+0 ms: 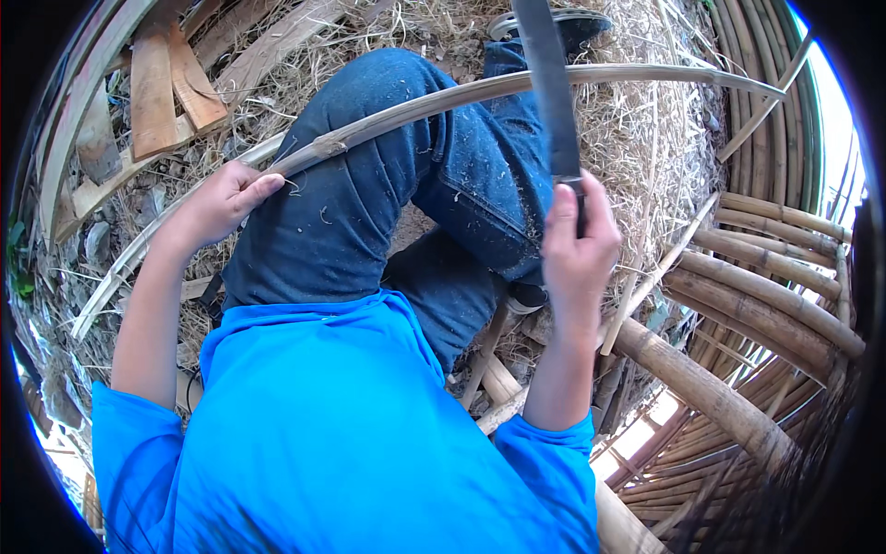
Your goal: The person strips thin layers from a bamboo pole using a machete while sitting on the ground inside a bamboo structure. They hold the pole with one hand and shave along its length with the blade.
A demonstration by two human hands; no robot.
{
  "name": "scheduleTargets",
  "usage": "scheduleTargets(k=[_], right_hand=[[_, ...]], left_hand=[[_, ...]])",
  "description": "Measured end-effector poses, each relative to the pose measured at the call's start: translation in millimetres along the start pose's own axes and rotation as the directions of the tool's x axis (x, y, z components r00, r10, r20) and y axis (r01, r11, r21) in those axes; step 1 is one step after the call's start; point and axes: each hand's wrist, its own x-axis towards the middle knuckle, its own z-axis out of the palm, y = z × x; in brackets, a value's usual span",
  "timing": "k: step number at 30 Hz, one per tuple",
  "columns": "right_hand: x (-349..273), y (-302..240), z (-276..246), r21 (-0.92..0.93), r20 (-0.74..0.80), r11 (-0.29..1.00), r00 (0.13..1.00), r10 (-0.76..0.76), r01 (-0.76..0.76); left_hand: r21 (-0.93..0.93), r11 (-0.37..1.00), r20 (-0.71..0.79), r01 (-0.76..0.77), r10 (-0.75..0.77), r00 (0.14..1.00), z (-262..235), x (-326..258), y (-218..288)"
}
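My left hand (224, 198) grips a long split bamboo strip (480, 90) that runs across my raised knee in blue jeans (369, 175), from lower left to upper right. Held upright over my lap in my right hand (579, 245) is a long dark-bladed knife (547, 74), its blade rising past the strip toward the top of the view. The blade crosses in front of the strip near its middle. Wood flecks dot the jeans.
Dry straw and shavings (655, 138) cover the ground. Flat wood offcuts (161, 88) lie at the upper left. Thick bamboo poles (766, 305) are stacked at the right and under me. A shoe (568, 23) shows at the top.
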Motion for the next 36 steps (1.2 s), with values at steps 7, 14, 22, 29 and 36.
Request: scheduleTargets(k=[7,14,22,29,36], right_hand=[[-2,-22,-11,-0.099,-0.002,0.994,0.999,0.045,-0.045],[-8,-19,1,0.023,-0.003,0.998,0.998,0.065,-0.065],[-17,-15,13,0.063,-0.019,0.997,0.998,0.054,-0.053],[-12,-12,14,0.060,0.010,0.998,1.000,0.017,-0.018],[-19,-19,10,0.137,0.086,0.976,0.983,0.159,-0.170]], left_hand=[[0.037,0.993,-0.078,-0.115,0.118,0.990,5,-6,7],[0.055,0.993,-0.054,-0.102,0.105,0.993,3,-4,4],[0.058,0.995,-0.074,-0.083,0.087,0.993,3,-6,3],[0.061,0.990,-0.061,-0.126,0.129,0.990,7,-4,5],[0.092,0.991,-0.089,-0.095,0.103,0.991,7,-7,-1]])
